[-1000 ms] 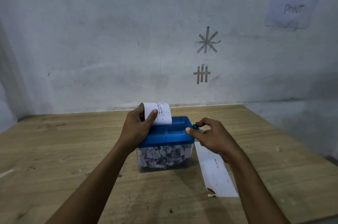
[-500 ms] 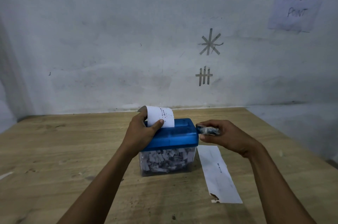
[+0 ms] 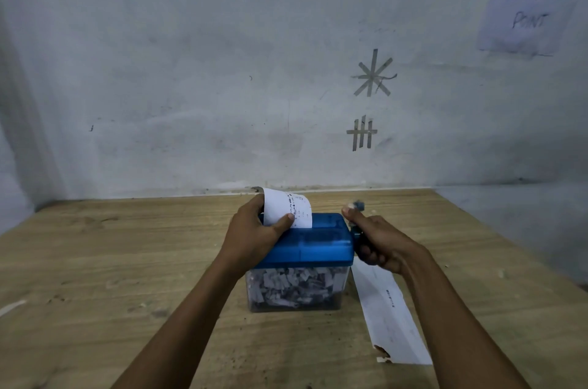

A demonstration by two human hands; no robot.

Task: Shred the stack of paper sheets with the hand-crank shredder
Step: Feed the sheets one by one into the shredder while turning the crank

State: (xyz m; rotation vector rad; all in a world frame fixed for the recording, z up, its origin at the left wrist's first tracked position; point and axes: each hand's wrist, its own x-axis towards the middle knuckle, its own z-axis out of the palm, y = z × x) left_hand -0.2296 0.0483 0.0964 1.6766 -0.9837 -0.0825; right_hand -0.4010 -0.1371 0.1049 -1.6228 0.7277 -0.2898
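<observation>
A small hand-crank shredder with a blue lid [image 3: 321, 240] and a clear bin [image 3: 294, 291] full of paper strips stands mid-table. A white printed paper slip [image 3: 294, 205] stands in the lid's slot, curling backwards. My left hand [image 3: 257, 231] pinches the slip between thumb and fingers at the lid's left end. My right hand [image 3: 378, 240] grips the crank handle [image 3: 359, 206] on the shredder's right side, with the knob raised above the lid. A long white paper sheet [image 3: 389, 315] lies flat on the table to the right of the bin.
The wooden table [image 3: 111, 261] meets a pale wall at the back and ends at the right. A paper note [image 3: 528, 3] and tape marks [image 3: 372, 77] are on the wall. A white scrap [image 3: 11, 307] lies at the table's left edge.
My right hand has carried the crank handle round from the lid's side up to above it. The slip stands lower in the slot than a second ago. The left hand keeps its pinch.
</observation>
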